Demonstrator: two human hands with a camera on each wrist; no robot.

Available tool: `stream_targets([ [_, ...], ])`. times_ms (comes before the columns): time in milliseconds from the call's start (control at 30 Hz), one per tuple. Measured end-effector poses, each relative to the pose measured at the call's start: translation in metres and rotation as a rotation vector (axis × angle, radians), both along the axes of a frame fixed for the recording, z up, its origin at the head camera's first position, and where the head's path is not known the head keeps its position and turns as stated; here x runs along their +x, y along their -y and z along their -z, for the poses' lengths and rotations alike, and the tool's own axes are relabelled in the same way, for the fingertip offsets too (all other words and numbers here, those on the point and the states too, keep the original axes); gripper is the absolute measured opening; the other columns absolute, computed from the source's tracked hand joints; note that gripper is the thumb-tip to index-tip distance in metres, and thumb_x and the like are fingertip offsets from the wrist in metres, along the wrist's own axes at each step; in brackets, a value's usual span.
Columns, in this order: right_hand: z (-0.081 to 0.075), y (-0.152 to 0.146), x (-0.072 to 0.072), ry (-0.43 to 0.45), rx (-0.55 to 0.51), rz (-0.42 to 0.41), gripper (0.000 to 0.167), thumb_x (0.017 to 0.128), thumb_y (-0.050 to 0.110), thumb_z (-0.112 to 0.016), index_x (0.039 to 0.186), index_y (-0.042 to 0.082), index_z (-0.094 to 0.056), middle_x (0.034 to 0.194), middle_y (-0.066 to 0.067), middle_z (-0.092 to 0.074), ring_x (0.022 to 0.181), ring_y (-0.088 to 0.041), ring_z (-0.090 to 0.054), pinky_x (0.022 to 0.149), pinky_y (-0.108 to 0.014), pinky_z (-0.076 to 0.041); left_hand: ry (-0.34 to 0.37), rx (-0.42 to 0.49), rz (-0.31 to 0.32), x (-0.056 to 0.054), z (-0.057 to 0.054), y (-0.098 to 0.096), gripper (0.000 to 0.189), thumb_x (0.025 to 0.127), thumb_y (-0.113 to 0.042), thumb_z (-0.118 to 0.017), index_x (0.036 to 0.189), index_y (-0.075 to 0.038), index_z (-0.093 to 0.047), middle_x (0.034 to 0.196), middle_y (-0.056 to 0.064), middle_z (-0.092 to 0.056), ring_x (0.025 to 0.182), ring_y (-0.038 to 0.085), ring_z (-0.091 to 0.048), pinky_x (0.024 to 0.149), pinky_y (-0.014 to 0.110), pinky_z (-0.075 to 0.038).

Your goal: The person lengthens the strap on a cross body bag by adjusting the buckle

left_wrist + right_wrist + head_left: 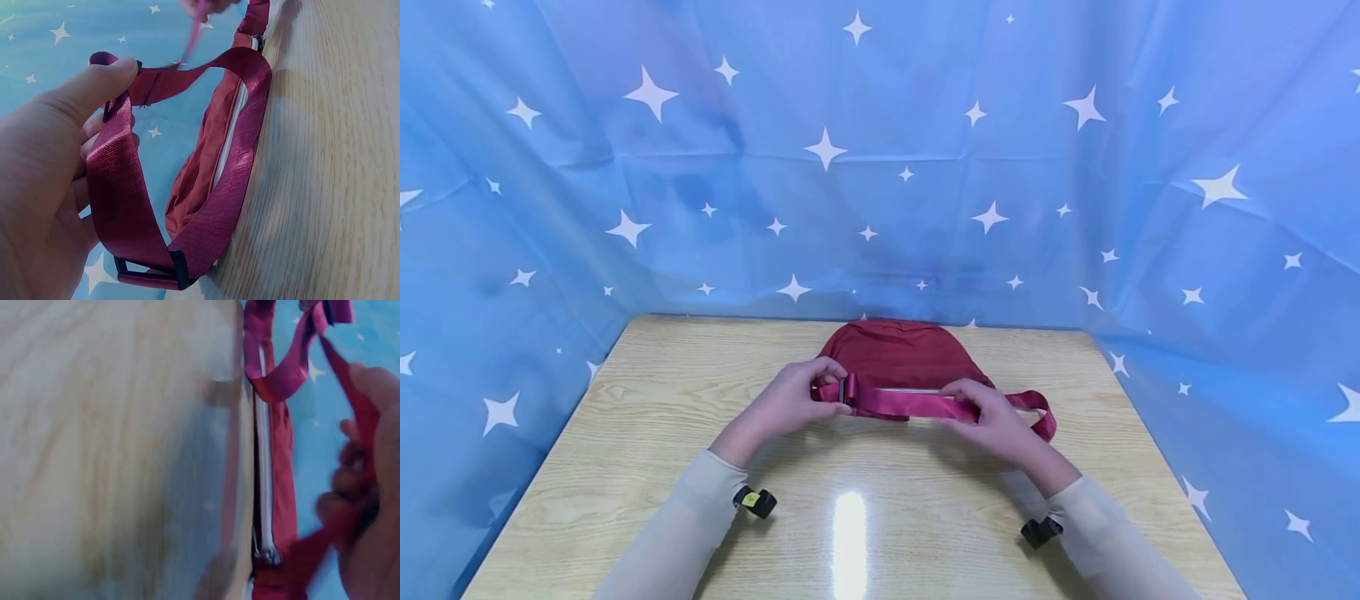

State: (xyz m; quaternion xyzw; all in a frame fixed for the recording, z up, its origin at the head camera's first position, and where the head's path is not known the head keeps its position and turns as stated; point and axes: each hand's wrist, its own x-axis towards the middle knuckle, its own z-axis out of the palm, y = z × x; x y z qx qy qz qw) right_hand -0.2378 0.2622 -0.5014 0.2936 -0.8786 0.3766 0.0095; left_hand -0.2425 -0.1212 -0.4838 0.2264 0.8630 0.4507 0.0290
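A dark red waist bag (895,354) lies on the table with its rounded side toward the back. My left hand (793,398) pinches its magenta-red webbing strap (917,405) between thumb and fingers, at a dark buckle piece. Below that hand, the strap hangs in a loop through a black slider (179,269). On the other side, my right hand (996,421) grips the strap, which stretches between both hands in front of the bag. A pale zipper (265,481) with a metal pull runs along the bag's near edge.
The bag and hands are over a light wood-grain table (685,367). A blue curtain (910,192) with white stars hangs behind and beside it. A strap loop (1037,404) sticks out to the right of the bag. Dark wrist cameras (1041,532) sit on both sleeves.
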Motion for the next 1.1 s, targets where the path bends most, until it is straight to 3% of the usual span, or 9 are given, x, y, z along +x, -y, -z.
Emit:
stream_targets([
  [133, 0.005, 0.014, 0.003, 0.059, 0.095, -0.073, 0.055, 0.098, 0.036, -0.088, 0.141, 0.011, -0.066, 0.101, 0.004, -0.067, 0.087, -0.014, -0.062, 0.080, -0.033, -0.057, -0.011, -0.004, 0.013, 0.000, 0.002, -0.001, 0.046, 0.087, -0.027, -0.098, 0.124, -0.015, -0.072, 0.102, -0.005, -0.070, 0.095, 0.016, -0.067, 0.088, 0.037, -0.058],
  [233, 0.007, 0.033, 0.007, 0.071, 0.140, -0.089, 0.060, 0.098, 0.041, -0.087, 0.144, 0.010, -0.064, 0.105, 0.005, -0.068, 0.092, -0.013, -0.066, 0.084, -0.036, -0.059, -0.016, -0.004, 0.017, -0.001, 0.003, -0.002, 0.047, 0.087, -0.026, -0.099, 0.123, -0.016, -0.072, 0.102, -0.005, -0.069, 0.095, 0.016, -0.067, 0.088, 0.036, -0.058],
  [467, 0.006, 0.085, 0.015, -0.053, 0.269, 0.027, 0.063, 0.093, 0.042, -0.092, 0.143, 0.018, -0.061, 0.106, 0.007, -0.065, 0.085, -0.011, -0.061, 0.074, -0.034, -0.054, -0.012, 0.005, 0.024, -0.002, 0.004, -0.003, 0.046, 0.088, -0.028, -0.098, 0.124, -0.017, -0.072, 0.102, -0.006, -0.070, 0.095, 0.016, -0.067, 0.087, 0.039, -0.058],
  [633, 0.005, 0.112, 0.020, -0.101, 0.373, 0.065, 0.074, 0.089, 0.033, -0.095, 0.148, 0.014, -0.054, 0.120, -0.006, -0.071, 0.093, -0.021, -0.070, 0.078, -0.043, -0.059, -0.019, 0.017, 0.026, -0.002, 0.006, -0.003, 0.045, 0.088, -0.027, -0.098, 0.123, -0.018, -0.072, 0.100, -0.006, -0.070, 0.094, 0.016, -0.068, 0.086, 0.039, -0.058],
  [833, 0.004, 0.119, 0.025, -0.144, 0.384, 0.093, 0.063, 0.091, 0.013, -0.087, 0.146, 0.014, -0.057, 0.115, -0.010, -0.073, 0.088, -0.026, -0.073, 0.070, -0.046, -0.059, -0.028, 0.021, 0.023, -0.002, 0.005, -0.003, 0.044, 0.088, -0.025, -0.098, 0.123, -0.018, -0.072, 0.100, -0.006, -0.070, 0.093, 0.016, -0.068, 0.085, 0.038, -0.058],
  [1100, 0.004, 0.100, 0.015, -0.151, 0.313, 0.053, 0.044, 0.100, 0.033, -0.084, 0.138, 0.020, -0.067, 0.104, 0.005, -0.071, 0.082, -0.013, -0.060, 0.067, -0.034, -0.049, -0.007, 0.018, 0.004, 0.001, 0.001, 0.001, 0.044, 0.088, -0.024, -0.097, 0.124, -0.016, -0.073, 0.101, -0.005, -0.071, 0.094, 0.017, -0.068, 0.087, 0.040, -0.058],
])
